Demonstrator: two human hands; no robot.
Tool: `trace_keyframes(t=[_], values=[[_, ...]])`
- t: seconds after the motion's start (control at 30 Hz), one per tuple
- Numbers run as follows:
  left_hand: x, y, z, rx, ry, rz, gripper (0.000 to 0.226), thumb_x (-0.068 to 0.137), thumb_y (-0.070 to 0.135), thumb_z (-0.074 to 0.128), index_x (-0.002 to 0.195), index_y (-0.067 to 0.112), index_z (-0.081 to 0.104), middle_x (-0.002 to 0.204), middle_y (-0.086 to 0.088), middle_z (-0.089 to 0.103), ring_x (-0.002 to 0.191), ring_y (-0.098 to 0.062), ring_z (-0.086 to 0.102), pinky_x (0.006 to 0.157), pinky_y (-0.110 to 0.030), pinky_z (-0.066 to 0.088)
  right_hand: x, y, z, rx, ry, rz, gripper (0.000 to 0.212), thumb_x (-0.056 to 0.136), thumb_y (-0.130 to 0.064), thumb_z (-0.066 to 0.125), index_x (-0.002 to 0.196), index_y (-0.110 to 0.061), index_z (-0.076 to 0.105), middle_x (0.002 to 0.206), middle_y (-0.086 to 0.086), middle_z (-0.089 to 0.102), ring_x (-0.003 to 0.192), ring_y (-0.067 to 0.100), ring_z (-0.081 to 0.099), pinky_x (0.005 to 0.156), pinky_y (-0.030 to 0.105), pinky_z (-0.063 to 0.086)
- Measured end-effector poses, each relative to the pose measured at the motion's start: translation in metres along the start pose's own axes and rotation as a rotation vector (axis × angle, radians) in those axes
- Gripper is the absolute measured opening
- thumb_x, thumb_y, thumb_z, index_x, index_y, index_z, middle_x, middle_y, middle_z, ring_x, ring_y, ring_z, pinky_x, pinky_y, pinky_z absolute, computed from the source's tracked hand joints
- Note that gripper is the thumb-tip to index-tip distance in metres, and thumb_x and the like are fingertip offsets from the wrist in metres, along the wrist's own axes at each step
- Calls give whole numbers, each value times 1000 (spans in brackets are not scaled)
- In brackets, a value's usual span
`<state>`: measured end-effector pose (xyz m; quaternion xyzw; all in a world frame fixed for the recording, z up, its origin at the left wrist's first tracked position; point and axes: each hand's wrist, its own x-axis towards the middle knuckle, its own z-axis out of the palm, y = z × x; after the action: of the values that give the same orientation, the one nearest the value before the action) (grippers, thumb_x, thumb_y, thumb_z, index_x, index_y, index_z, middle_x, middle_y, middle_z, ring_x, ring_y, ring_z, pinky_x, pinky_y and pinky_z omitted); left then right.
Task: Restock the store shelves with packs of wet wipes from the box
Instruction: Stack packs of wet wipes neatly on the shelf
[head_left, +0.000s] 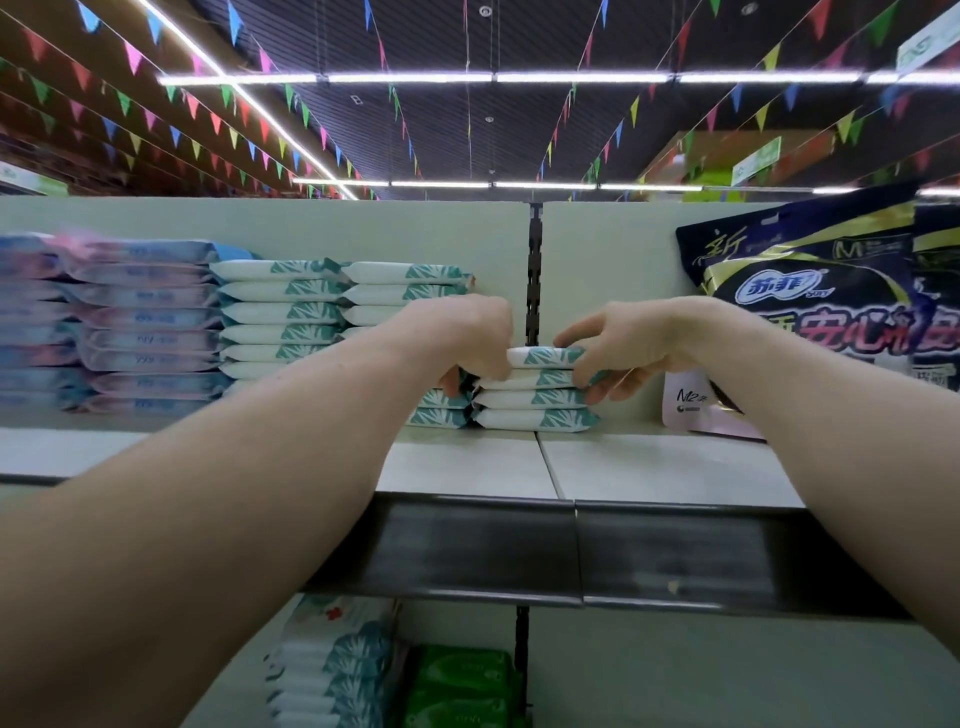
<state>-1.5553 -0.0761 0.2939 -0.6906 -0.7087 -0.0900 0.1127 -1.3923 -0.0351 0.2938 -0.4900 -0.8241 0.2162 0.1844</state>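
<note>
On the top shelf (649, 467) a short stack of white-and-teal wet wipe packs (535, 400) stands at the middle. My left hand (462, 332) grips the left end of the upper packs of that stack. My right hand (618, 343) holds the right end, thumb over the top pack (543, 356) and fingers curled round the packs below. Two taller stacks of the same packs (291, 317) stand to the left, the nearer one partly hidden by my left arm. The box is not in view.
Pink-and-blue packs (140, 322) fill the shelf's far left. A large dark bag (831, 291) and a pink pack (696, 410) stand at the right. A slotted upright (534, 270) divides the back panel. On the shelf below lie more teal packs (337, 665) and green packs (462, 686).
</note>
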Motion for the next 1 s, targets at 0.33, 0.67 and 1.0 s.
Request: trace_keyframes(t=[0.33,0.67,1.0], values=[[10,-7,8,40,39,9,37,90,2,43,122,11,59,88,-11,63,58,-25,72,63,-44,61,12,-1,7,-268,167,-64,28,88,-30,66,115,-25,60,80,0,72,51,3,63,48,18,50],[14,-13,10,38,66,18,28,94,4,39,110,9,62,92,-12,65,53,-22,70,66,-43,61,16,1,4,-261,276,-110,24,93,-26,60,114,-20,69,87,0,67,65,9,59,51,19,49],[5,-11,9,181,61,68,43,83,-5,42,113,15,64,86,-8,65,61,-21,71,59,-33,60,13,2,10,-452,197,-73,43,83,-18,71,124,-20,57,93,2,67,76,14,67,58,24,57]])
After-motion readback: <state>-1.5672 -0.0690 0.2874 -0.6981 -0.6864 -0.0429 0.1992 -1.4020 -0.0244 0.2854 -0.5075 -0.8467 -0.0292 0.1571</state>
